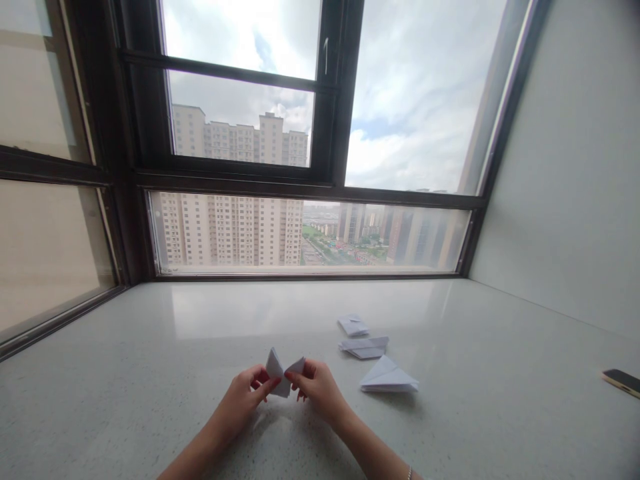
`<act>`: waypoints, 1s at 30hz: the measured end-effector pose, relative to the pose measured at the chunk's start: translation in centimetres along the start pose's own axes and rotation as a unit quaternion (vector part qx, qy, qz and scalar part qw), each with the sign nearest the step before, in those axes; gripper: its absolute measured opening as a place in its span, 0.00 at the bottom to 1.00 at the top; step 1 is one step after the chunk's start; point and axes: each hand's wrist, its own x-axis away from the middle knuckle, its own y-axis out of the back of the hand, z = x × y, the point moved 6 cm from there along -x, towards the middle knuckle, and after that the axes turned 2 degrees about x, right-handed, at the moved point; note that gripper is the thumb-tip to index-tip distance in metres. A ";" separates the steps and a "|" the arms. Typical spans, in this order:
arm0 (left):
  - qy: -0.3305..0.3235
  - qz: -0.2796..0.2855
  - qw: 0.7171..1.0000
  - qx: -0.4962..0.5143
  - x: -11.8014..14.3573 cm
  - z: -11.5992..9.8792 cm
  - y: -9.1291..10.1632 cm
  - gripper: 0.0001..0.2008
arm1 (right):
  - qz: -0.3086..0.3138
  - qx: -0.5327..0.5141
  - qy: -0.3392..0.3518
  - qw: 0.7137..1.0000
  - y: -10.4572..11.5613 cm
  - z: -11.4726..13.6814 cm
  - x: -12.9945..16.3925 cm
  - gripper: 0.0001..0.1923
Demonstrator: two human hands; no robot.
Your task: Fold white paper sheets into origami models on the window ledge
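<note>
Paper is clamped in the grip of left hand and right hand over the counter, seemingly part-folded. Square, strip and triangle, already folded, lie to its right; how many folds are left, I cannot tell.

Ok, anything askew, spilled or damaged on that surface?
Nothing stands out: no visible spill or damage. The left hand and right hand hold a folded paper; three other paper pieces lie to its right, and a phone-like object sits apart, partly out of frame.
</note>
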 end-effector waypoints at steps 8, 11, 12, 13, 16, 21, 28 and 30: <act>0.044 0.069 0.994 0.066 0.2 0.3 -1.1 0.21 | 0.025 -0.055 -0.019 0.998 -0.1 -0.4 -0.2 0.20; 0.055 0.073 0.993 0.073 0.2 0.5 -1.2 0.22 | 0.032 -0.054 -0.024 0.998 -0.1 -0.4 -0.2 0.20; 0.057 0.078 0.992 0.076 0.2 0.5 -1.2 0.22 | 0.035 -0.052 -0.025 0.998 -0.2 -0.4 -0.2 0.21; 0.057 0.084 0.992 0.079 0.2 0.6 -1.3 0.22 | 0.038 -0.050 -0.026 0.998 -0.2 -0.5 -0.2 0.21; 0.052 0.105 0.989 0.095 0.1 0.8 -1.4 0.22 | 0.043 -0.047 -0.024 0.998 -0.4 -0.5 -0.2 0.21; 0.058 0.093 0.988 0.109 0.0 1.3 -1.5 0.22 | 0.033 -0.060 -0.038 0.997 -0.4 -0.8 -0.2 0.22; 0.068 0.071 0.989 0.111 -0.1 1.1 -1.3 0.24 | 0.052 -0.119 -0.043 0.991 -0.7 -0.9 -0.1 0.22; 0.069 0.074 0.989 0.109 -0.2 1.1 -1.3 0.25 | 0.052 -0.129 -0.042 0.989 -0.8 -0.9 -0.1 0.22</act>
